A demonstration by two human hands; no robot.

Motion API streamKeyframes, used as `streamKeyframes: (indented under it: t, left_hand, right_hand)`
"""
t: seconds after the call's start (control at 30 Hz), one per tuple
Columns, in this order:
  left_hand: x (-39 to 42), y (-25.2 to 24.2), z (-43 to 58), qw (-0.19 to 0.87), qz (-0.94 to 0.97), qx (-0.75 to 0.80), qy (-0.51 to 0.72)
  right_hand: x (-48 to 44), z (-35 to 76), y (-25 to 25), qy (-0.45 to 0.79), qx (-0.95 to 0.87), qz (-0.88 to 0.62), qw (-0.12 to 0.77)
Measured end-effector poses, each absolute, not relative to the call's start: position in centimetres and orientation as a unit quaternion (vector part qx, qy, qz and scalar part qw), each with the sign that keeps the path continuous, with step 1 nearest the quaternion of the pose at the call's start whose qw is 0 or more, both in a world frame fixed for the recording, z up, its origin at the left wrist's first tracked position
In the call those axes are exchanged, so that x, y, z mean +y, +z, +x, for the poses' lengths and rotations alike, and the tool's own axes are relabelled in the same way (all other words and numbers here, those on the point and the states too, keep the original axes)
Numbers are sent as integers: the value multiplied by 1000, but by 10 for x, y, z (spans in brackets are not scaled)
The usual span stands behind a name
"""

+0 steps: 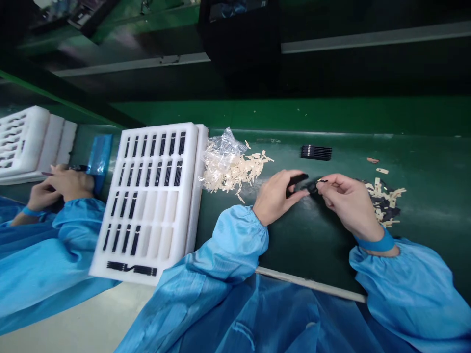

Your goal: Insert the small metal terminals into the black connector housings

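Fingers [294, 197] of the left hand [275, 198] are closed round one end of a short black strip [304, 183], thumb below and forefinger above. The right hand [348, 201] meets it from the other side, its fingertips pinched tight on the strip's far end, where a small tan tab seems to sit, though it is too small to be sure. The strip hangs just above the green table [316, 235], a little right of the frame's centre.

Just right of the right hand lies a scrap pile [384, 203] of tan and black bits. Left of the hands, a heap of tan strips [235, 169] spills from a clear plastic bag [224, 144]. Above the hands, well apart, rests a neat stack of black strips [316, 152].

At centre left a white foam tray [154, 211] holds black strips in its upper and left slots, and more of them lie loose across its lower edge. At far left a co-worker's hands [66, 184] in blue sleeves work beside a blue packet [99, 157] and more foam trays [33, 139]. Any printing on the parts is too fine to read.
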State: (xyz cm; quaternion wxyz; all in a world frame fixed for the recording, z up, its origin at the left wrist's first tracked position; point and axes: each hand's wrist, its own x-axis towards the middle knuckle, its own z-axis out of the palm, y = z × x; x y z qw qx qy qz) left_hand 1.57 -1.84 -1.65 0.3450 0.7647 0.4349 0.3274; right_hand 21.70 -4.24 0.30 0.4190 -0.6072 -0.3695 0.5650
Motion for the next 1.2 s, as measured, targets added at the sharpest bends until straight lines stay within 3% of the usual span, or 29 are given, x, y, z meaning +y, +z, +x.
streamKeyframes:
  t: [0.13,0.23,0.6,1.2]
  left_hand:
    - [-22,-16,21,620,594,429,280]
    - [-20,-22,23,691,539,397,271]
    - [-19,-21,29,771,407,383,305]
    - [-22,-20,31,767,400,394,310]
  right_hand:
    - [-42,218,-2,469,-438,-637,427]
    - [-44,217,-5,447,-470,-632,425]
    - [-49,205,-6,391,-490,-644,438]
    - [-52,205,-11,383,-499,-642,440]
